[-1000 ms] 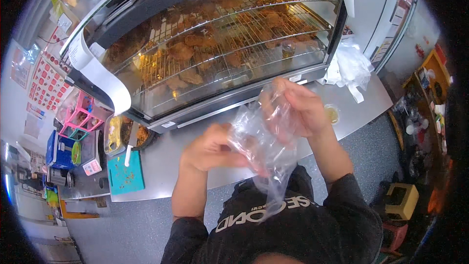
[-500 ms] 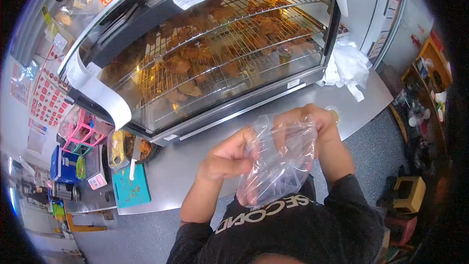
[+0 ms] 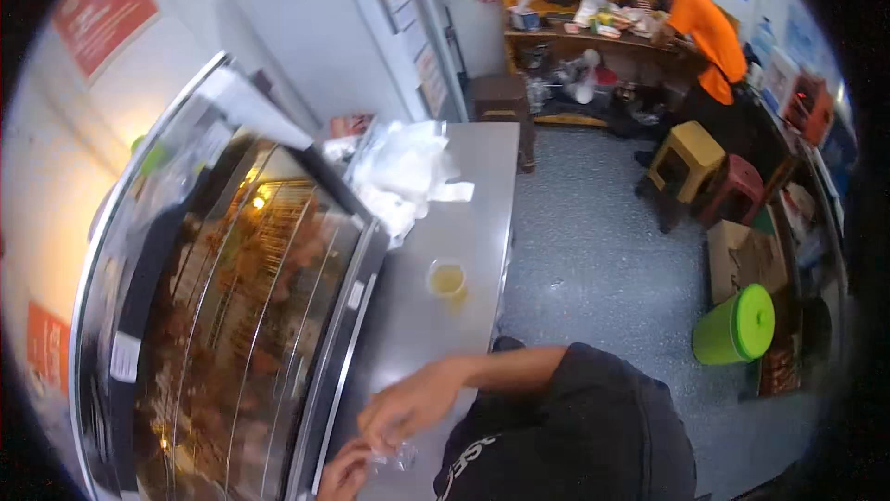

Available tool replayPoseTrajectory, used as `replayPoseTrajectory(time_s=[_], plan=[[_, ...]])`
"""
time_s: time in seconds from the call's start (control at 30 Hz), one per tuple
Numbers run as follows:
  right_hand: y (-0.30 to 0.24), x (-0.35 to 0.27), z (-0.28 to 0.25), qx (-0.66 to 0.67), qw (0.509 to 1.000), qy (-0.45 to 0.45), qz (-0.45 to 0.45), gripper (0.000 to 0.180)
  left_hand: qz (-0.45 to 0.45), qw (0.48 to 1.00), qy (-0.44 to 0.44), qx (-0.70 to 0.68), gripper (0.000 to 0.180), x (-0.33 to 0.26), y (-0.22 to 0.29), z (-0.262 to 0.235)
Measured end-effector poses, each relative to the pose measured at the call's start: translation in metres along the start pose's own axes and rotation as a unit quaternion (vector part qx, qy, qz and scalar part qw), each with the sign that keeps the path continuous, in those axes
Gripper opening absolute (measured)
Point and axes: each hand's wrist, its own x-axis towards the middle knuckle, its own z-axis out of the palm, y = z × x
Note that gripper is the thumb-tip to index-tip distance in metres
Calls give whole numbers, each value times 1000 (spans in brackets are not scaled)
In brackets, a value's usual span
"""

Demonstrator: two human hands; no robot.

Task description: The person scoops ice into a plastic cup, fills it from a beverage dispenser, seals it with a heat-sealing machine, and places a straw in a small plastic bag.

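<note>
A transparent plastic bag (image 3: 397, 456) shows only in part, crumpled below my hands beside the glass food warmer (image 3: 241, 316). My right hand (image 3: 413, 405) reaches in from the right over the steel counter (image 3: 482, 214), its fingers bent down and closed on the bag. At the lower edge my left hand (image 3: 345, 471) meets it, fingers curled at the bag's other side; its wrist is cut off by the picture. Farther along the counter stands a small cup of yellowish liquid (image 3: 448, 279), with a little spilled at its foot.
White plastic bags (image 3: 400, 172) lie heaped at the counter's far end, near a white fridge (image 3: 306, 28). Across the floor, a person in orange (image 3: 709, 33) bends at a wooden shelf (image 3: 593, 38). Stools (image 3: 688, 158) and a green bin (image 3: 735, 325) stand at the right.
The view has swung to the right, bringing the shelf and the other person in. My hands now sit lower in the picture, and the bag is bunched smaller instead of spread between them.
</note>
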Motion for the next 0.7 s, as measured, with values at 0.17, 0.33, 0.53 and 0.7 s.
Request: replayPoseTrajectory(time_s=[0.17,0.33,0.53,0.7], plan=[[8,-27,40,-256,951,170,-42,10,-50,981,187,16,31,43,-53,14],[23,-34,53,-195,971,129,48,14,-26,1000,1,-6,42,77,-158,23],[20,-71,57,-311,923,193,116,30,-96,904,98,404,39,109,-58,71],[31,-97,58,-456,793,232,330,20,-85,841,106,524,55,115,-13,95]])
